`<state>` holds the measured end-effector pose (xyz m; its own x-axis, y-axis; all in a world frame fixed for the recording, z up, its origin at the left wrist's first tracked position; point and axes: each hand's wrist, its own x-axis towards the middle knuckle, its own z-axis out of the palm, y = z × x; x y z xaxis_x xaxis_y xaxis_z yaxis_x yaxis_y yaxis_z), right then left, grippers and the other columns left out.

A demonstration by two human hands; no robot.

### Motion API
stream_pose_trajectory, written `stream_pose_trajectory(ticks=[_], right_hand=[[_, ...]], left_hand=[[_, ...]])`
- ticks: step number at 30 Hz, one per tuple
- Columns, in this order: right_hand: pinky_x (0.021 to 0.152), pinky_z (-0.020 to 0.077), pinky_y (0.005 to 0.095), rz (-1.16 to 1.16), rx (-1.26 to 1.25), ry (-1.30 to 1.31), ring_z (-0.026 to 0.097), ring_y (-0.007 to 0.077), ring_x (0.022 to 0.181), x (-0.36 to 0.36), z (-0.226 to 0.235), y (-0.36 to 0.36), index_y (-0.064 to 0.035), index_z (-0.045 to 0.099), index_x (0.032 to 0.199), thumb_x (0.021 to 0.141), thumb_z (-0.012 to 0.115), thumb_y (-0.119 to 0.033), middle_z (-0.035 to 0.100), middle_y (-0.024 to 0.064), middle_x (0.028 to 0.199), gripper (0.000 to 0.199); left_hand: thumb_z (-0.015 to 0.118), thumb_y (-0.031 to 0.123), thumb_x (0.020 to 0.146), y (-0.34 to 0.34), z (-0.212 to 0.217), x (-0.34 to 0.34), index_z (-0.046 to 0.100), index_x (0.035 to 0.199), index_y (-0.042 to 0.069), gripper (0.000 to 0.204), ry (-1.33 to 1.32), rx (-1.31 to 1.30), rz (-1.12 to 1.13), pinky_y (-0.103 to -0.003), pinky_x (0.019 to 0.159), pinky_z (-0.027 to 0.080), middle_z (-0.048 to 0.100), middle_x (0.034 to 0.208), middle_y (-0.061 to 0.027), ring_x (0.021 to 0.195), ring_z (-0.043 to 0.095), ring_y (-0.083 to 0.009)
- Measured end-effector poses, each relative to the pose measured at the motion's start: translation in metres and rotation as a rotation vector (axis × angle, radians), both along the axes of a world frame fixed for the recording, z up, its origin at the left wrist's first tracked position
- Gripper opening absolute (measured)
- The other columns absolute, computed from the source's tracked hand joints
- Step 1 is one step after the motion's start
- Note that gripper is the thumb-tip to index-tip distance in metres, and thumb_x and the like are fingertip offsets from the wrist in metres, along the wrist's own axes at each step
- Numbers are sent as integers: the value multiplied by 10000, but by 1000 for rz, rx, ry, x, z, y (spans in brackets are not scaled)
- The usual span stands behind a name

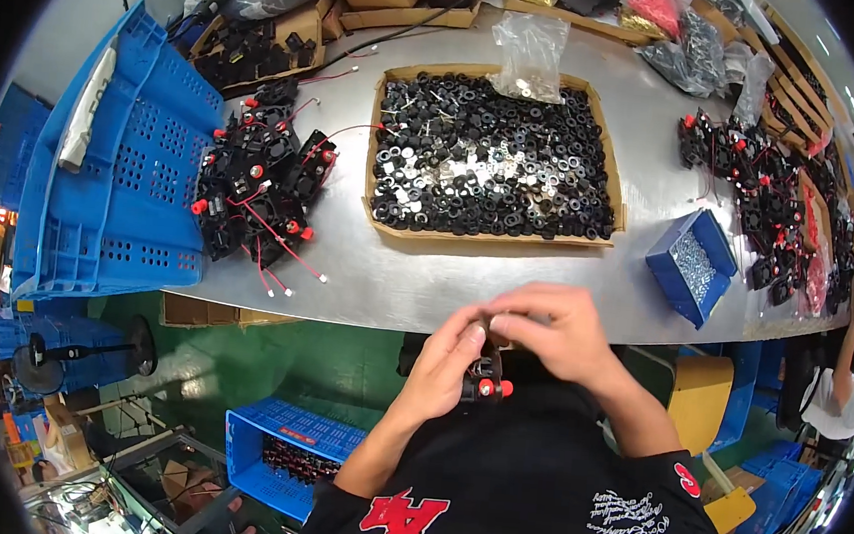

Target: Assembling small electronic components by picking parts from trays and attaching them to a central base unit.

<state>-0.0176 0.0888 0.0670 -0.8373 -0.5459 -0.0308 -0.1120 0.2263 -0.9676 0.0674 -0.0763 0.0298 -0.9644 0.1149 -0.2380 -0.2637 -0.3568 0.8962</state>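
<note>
Close to my body, at the table's near edge, my left hand (pixel 438 376) grips a small black assembly with red knobs (pixel 485 386). The fingers of my right hand (pixel 564 340) are bent over the top of the same assembly, thumb near the left thumb. Whatever the right fingertips pinch there is hidden. Beyond both hands lies a shallow cardboard tray (pixel 489 238) full of black rings, caps and shiny metal pieces. A clear plastic bag (pixel 526 56) rests on its far edge.
Similar black assemblies with red wires (pixel 263 179) are piled left, beside a tilted blue crate (pixel 123 173). To the right stand a small blue bin (pixel 670 269) of tiny metal parts and more assemblies (pixel 754 187). Another person's arm (pixel 851 341) shows far right.
</note>
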Motion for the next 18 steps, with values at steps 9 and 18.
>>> stream_pose_trajectory(ticks=[9, 18], right_hand=[[788, 483, 380, 66, 276, 534, 603, 284, 885, -68, -10, -4, -36, 669, 953, 862, 631, -179, 620, 117, 930, 174], [782, 500, 369, 96, 365, 691, 612, 297, 867, -137, -31, -5, -51, 681, 1012, 827, 624, -34, 601, 104, 970, 194]], left_hand=[[438, 273, 1010, -2, -10, -1, 582, 1109, -18, 339, -232, 45, 131, -184, 470, 435, 606, 799, -40, 583, 551, -71], [420, 267, 1004, -6, -8, 13, 558, 1116, -34, 349, -276, 160, 80, -186, 408, 395, 589, 779, -73, 490, 500, -70]])
